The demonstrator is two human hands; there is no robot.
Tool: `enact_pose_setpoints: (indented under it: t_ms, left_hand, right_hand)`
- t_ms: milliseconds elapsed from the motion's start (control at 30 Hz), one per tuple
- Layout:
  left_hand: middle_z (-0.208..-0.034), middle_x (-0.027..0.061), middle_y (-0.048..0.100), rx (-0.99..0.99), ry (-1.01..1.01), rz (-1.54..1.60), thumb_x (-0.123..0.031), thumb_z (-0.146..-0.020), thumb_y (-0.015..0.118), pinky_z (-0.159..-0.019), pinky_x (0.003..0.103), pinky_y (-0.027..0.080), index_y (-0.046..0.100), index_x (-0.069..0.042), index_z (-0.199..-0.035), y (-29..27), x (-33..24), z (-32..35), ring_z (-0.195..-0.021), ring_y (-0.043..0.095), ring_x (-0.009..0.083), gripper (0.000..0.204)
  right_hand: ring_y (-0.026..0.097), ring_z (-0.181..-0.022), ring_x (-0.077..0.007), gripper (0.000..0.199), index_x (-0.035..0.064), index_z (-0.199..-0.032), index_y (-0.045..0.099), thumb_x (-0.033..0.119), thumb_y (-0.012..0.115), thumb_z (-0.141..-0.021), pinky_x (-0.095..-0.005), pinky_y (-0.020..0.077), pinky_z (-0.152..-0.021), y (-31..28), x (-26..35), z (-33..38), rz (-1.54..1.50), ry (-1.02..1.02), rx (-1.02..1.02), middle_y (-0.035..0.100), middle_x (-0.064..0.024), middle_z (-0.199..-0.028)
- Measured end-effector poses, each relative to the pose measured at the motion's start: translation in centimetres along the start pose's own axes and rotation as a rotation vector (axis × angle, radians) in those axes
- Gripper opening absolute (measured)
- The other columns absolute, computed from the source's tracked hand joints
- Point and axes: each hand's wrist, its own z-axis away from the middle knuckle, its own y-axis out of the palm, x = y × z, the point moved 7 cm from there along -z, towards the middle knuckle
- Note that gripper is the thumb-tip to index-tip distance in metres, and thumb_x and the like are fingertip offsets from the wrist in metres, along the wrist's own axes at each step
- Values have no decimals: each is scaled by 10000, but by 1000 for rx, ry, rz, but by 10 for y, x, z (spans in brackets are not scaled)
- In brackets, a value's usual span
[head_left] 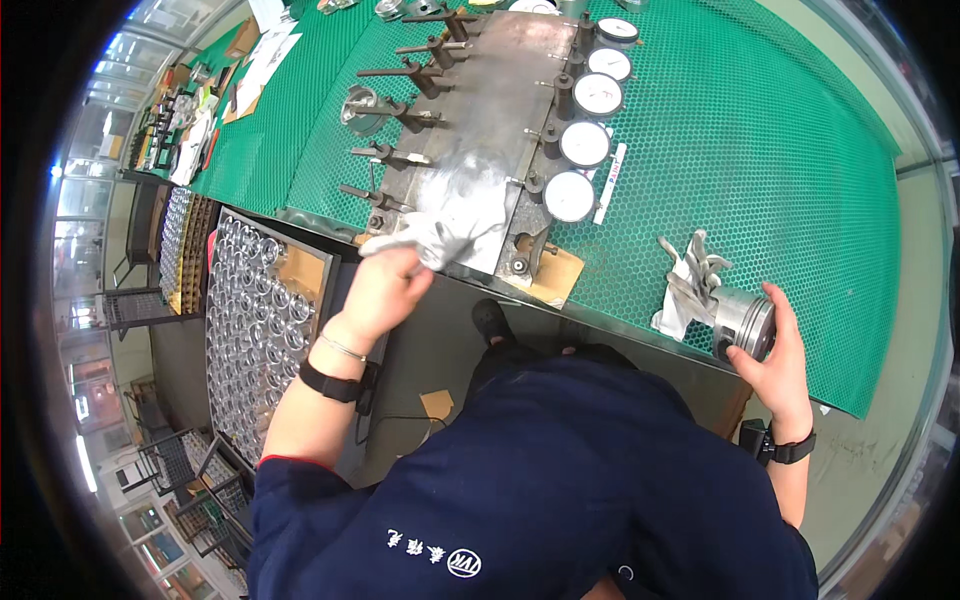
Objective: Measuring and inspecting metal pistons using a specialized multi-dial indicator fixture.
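1. Leftmost, a tray of pistons (250,330) stands beside the counter (780,150).
2. Left hand (385,290), fingers closed on a white cloth (450,232), at the gauge fixture (490,120).
3. Right hand (775,365), fingers gripping a metal piston (745,322) beside a grey glove (690,280).

Both forearms are seen entering from the lower edge, bare below dark blue sleeves that are pushed up to the elbows. The left arm is stretched forward and slightly inward, with a black band and a thin bracelet worn at the wrist. The left hand (385,285) is held knuckles up, its fingers curled closed around a white cloth (445,235). The right arm is bent at the elbow and raised along the right side, a black band worn at its wrist. The right hand (778,360) is cupped around a metal cylinder (745,322), with the thumb laid along its lower edge and the fingers wrapped over the far side.
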Motion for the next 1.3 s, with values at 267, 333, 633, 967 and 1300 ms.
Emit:
enact_pose_setpoints:
  t_ms: [267, 333, 633, 967, 1300]
  left_hand:
    - [-911, 176, 618, -535, 105, -99, -120, -835, 571, -763, 445, 493, 591, -28, -968, -83, -42, -76, -883, 605, 373, 163]
    - [-951, 176, 626, -512, 308, -161, -131, -876, 507, -785, 453, 503, 594, -39, -1018, -63, -63, -103, -897, 606, 373, 190]
    - [-1219, 243, 555, -158, 215, -193, -119, -828, 601, -924, 453, 470, 535, 27, -1184, 10, -39, -61, -1080, 544, 413, 391]
    - [-1244, 233, 566, -456, 349, -125, 45, -775, 531, -955, 432, 467, 573, -21, -1186, -25, -79, -74, -1112, 566, 400, 418]
    - [-1164, 324, 514, -362, -138, -157, -67, -856, 402, -998, 468, 420, 478, 108, -1142, 26, -36, -122, -1124, 500, 468, 343]
  right_hand:
    - [551, -1118, -305, 867, 47, -1385, 402, 132, 791, -615, -398, 459, -957, 3, 7, -1, 44, 10, 27, 532, -176, -1232]
    - [550, -1123, -306, 869, 46, -1385, 402, 134, 792, -613, -398, 458, -960, 8, 15, -3, 46, -13, 43, 531, -176, -1238]
    - [537, -1150, -306, 877, 43, -1387, 400, 111, 798, -608, -396, 442, -985, 6, -2, 17, -16, 3, 44, 523, -170, -1265]
    - [544, -1137, -302, 857, 30, -1380, 407, 116, 779, -613, -395, 444, -983, 3, -7, 19, -8, 75, 47, 525, -183, -1249]
    - [533, -1157, -329, 877, 6, -1366, 412, 156, 800, -594, -403, 436, -992, 9, 8, 19, 14, -70, 59, 522, -204, -1253]
